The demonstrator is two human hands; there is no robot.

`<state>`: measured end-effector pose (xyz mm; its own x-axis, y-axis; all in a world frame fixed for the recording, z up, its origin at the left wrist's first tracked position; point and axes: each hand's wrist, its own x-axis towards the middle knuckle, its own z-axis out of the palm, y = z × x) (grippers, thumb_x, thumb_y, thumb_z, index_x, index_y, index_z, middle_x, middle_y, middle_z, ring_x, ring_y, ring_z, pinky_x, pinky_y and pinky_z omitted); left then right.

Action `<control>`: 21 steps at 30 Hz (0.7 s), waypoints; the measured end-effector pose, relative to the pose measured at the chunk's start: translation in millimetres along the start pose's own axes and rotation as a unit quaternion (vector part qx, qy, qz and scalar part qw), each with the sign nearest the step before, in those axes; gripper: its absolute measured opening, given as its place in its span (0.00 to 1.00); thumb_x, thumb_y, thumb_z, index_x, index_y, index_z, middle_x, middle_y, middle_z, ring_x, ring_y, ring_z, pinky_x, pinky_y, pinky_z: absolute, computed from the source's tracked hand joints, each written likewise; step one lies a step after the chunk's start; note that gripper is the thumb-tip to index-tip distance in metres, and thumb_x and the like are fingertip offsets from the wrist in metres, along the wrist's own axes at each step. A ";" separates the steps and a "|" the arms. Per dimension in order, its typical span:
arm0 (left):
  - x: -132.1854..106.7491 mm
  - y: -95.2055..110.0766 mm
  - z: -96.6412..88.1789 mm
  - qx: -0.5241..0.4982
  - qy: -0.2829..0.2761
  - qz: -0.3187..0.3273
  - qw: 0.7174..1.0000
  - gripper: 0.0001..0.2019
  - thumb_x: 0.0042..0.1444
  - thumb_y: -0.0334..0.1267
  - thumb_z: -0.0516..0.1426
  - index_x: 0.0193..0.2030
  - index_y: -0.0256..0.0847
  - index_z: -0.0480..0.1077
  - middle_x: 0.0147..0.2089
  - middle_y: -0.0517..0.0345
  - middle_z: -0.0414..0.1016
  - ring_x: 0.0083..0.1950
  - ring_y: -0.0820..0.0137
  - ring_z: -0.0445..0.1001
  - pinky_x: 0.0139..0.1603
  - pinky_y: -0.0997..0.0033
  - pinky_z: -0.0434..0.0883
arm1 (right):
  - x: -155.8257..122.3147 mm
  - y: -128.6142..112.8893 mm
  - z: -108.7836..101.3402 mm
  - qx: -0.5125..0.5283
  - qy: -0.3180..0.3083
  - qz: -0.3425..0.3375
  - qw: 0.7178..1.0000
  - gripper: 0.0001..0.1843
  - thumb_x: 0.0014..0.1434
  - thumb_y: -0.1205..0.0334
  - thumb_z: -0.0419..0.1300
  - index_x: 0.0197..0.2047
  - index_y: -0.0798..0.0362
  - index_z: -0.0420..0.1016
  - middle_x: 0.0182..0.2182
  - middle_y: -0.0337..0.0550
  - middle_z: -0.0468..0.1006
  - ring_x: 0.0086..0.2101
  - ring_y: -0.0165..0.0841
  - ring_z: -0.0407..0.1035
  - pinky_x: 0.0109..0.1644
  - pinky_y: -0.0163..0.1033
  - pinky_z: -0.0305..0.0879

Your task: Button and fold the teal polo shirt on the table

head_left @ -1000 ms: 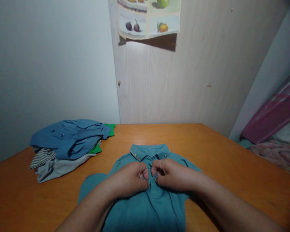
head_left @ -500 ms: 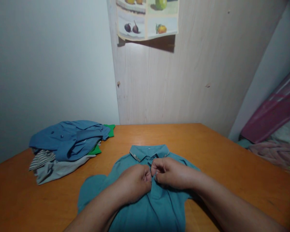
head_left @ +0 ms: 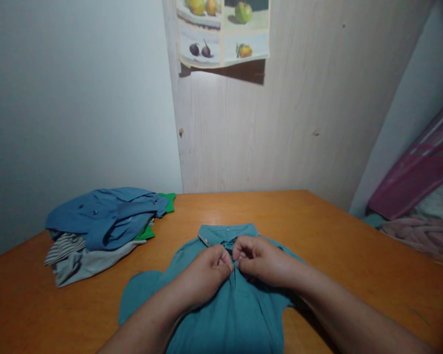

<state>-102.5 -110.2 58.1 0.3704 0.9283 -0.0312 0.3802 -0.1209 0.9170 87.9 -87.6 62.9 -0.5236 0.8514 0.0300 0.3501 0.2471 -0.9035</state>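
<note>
A teal polo shirt [head_left: 229, 314] lies front side up on the wooden table, its collar pointing away from me. My left hand [head_left: 212, 273] pinches the shirt's front placket just below the collar. Close beside it, my right hand [head_left: 260, 260] grips the other side of the same placket, thumb and fingers pressed together. The fingertips of both hands almost meet. Any button between them is hidden by the fingers. One sleeve spreads out at the left, and the other runs under my right forearm.
On the orange-brown table [head_left: 335, 275], a pile of clothes lies at the left, with a blue buttoned garment [head_left: 107, 216] on top of a grey one [head_left: 84, 265]. A wall stands behind, with fruit pictures [head_left: 225, 34]. Pink fabric [head_left: 413, 177] is at the far right.
My left hand has moved slightly up toward the collar, and the placket fabric between the hands has shifted with it. My right hand stays nearly in place. The view has tilted up slightly.
</note>
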 end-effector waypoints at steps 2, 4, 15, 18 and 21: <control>-0.3 0.0 0.7 0.000 -0.003 -0.007 1.000 0.01 0.51 0.34 0.52 0.30 0.42 0.62 0.25 0.68 0.57 0.27 0.75 0.55 0.26 0.74 0.53 | -0.2 -1.8 0.1 -0.002 -0.001 0.003 1.000 0.11 0.48 0.76 0.55 0.33 0.52 0.69 0.21 0.31 0.69 0.21 0.24 0.63 0.24 0.28 0.56; -0.5 0.3 1.1 0.000 -0.003 -0.008 1.000 0.01 0.50 0.33 0.52 0.30 0.42 0.61 0.25 0.68 0.58 0.27 0.75 0.55 0.27 0.74 0.53 | -0.7 -3.7 0.5 0.001 -0.006 0.005 1.000 0.11 0.47 0.76 0.55 0.33 0.53 0.68 0.20 0.30 0.69 0.20 0.24 0.63 0.23 0.27 0.56; 0.1 4.4 5.4 -0.104 -0.014 -0.016 0.994 0.03 0.51 0.34 0.52 0.34 0.42 0.63 0.25 0.67 0.64 0.27 0.74 0.64 0.29 0.75 0.60 | -3.6 -10.7 -6.1 0.025 -0.004 0.077 0.997 0.02 0.53 0.68 0.57 0.32 0.53 0.68 0.17 0.32 0.70 0.19 0.26 0.67 0.23 0.28 0.60; -0.2 13.8 3.8 -0.083 0.028 0.044 0.995 0.04 0.57 0.39 0.54 0.35 0.42 0.64 0.27 0.66 0.65 0.29 0.73 0.64 0.31 0.74 0.61 | -3.8 -15.2 -11.6 0.085 0.009 0.024 0.996 0.03 0.54 0.64 0.60 0.33 0.53 0.69 0.19 0.32 0.70 0.20 0.26 0.66 0.25 0.30 0.61; 0.0 21.4 0.6 -0.064 0.076 0.098 0.990 0.06 0.61 0.42 0.53 0.36 0.42 0.64 0.29 0.65 0.65 0.31 0.73 0.63 0.33 0.74 0.61 | -3.7 -18.8 -13.8 0.092 0.050 -0.036 0.994 0.08 0.56 0.60 0.62 0.34 0.54 0.69 0.21 0.32 0.68 0.22 0.25 0.63 0.26 0.30 0.58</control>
<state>-93.9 -113.0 77.5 0.2903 0.9351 0.2032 0.1990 -0.2667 0.9430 93.9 -89.0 85.7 -0.4585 0.8787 0.1325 0.1608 0.2287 -0.9601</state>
